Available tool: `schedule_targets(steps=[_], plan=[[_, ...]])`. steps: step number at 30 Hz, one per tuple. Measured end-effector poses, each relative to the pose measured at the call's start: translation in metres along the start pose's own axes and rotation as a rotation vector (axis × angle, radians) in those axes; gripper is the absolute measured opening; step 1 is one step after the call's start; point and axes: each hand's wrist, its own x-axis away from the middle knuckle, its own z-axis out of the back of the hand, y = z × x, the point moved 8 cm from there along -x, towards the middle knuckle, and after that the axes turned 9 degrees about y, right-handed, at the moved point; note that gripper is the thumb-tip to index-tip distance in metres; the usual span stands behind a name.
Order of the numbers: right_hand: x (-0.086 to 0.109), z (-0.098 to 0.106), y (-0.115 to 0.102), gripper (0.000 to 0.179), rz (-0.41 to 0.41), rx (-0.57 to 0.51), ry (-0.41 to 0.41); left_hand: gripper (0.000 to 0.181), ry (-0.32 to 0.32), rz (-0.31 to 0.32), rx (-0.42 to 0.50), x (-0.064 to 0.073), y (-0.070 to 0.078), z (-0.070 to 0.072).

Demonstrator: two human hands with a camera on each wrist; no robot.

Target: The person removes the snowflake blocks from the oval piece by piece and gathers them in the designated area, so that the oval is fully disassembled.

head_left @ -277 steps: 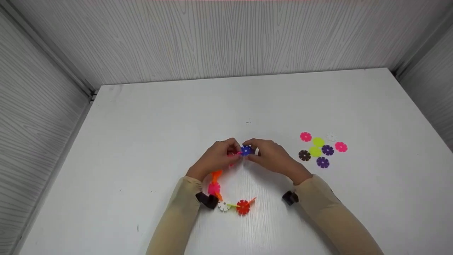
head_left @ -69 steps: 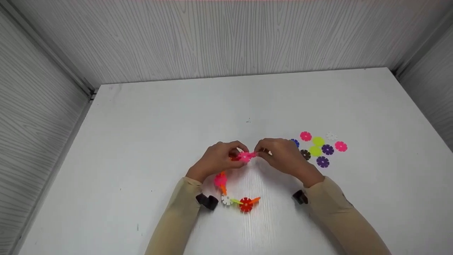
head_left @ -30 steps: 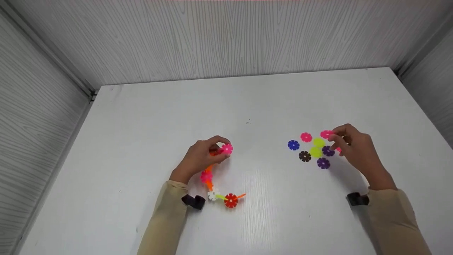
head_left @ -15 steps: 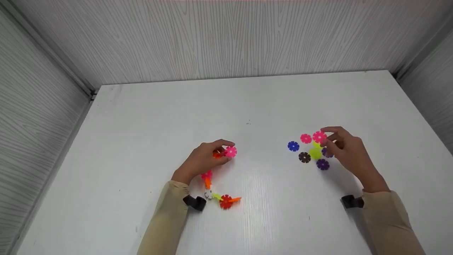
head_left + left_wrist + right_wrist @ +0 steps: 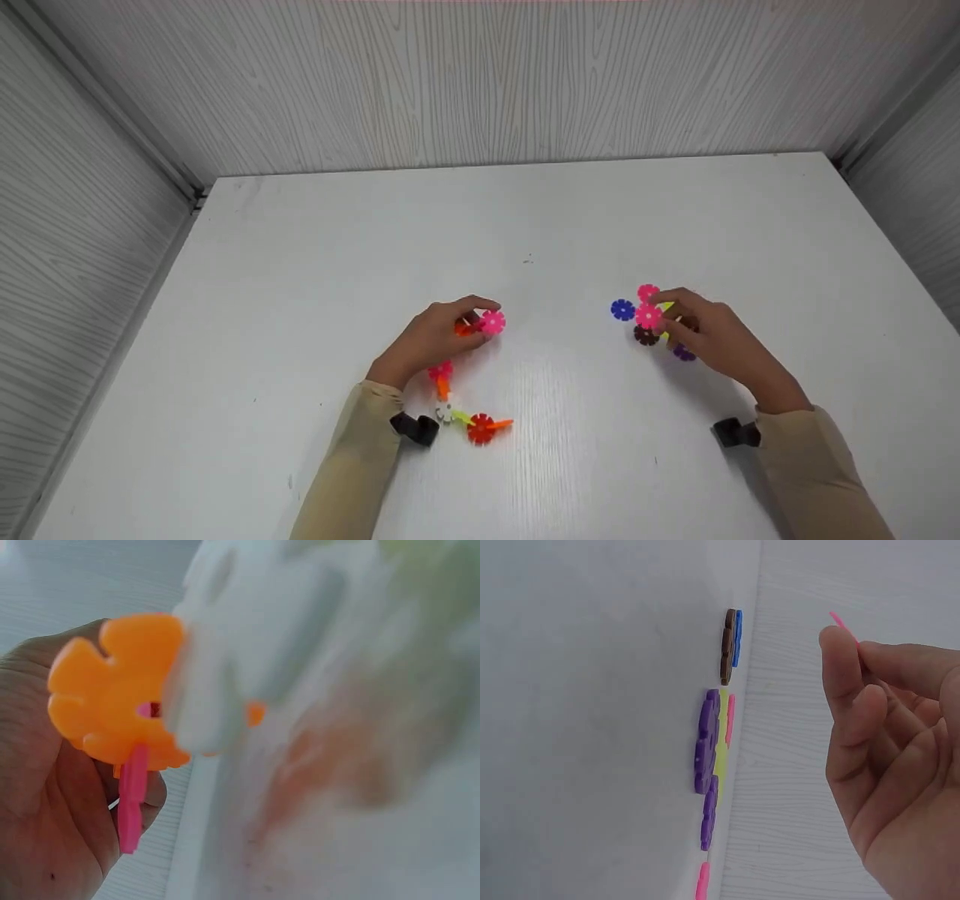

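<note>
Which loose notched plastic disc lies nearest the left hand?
The blue round disc, left of the brown disc and every other loose one in the head view.

Discs (image 5: 622,310): no readable letters or numbers
Wrist mounts (image 5: 739,433): no legible brand
Surface (image 5: 570,217): no label that can be read
Back wall (image 5: 480,82): no readable sign

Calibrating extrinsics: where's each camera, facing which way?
Head: worn on head, facing forward-down at white table; shows left grip, right grip, sleeves.
Left wrist: worn there, facing an orange disc; left grip shows.
Right wrist: worn there, facing purple discs edge-on; right grip shows.
Head and right wrist share the blue disc.
</note>
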Motion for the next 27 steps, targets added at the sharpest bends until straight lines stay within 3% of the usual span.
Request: schedule_targets(steps=[7,14,21,27], plan=[[0.001,-0.013,-0.002,0.031,-0.045,-0.052,-0.099,0.039,-0.003,-0.001,-0.007,-0.001,-0.001,-0.002],[-0.001,-0.023,-0.005,0.032,-0.039,-0.019,-0.125,0.038,-0.006,-0.002,0.005,0.000,0.000,-0.002],[-0.003,-0.033,0.000,0.032,-0.104,0.015,-0.180,0.038,-0.014,0.006,0.031,0.000,-0.004,-0.004],[-0.005,-0.036,-0.001,0.030,-0.132,0.040,-0.177,0.038,-0.012,0.002,0.025,-0.001,-0.004,-0.005]])
